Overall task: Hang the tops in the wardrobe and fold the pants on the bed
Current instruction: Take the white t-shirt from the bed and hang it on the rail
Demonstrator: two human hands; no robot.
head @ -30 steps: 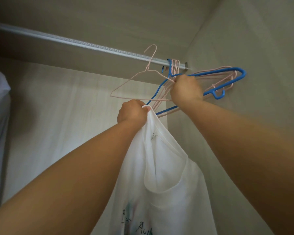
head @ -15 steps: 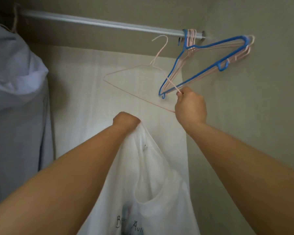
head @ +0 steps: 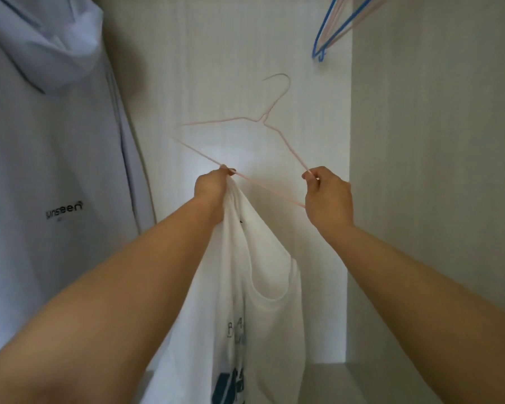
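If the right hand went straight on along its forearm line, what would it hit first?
Apart from the pink hanger it pinches, the right hand would probably meet the wardrobe's white back panel first. The blue hangers hang above and off that line. Depth is hard to judge.

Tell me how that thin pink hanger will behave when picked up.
Probably light: the right hand pinches the pink wire hanger by one corner. Its thin wire likely flexes under the white T-shirt, whose floppy cloth may slide off.

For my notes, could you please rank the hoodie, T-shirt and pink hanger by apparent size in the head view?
1. hoodie
2. T-shirt
3. pink hanger
Both garments run off frame.
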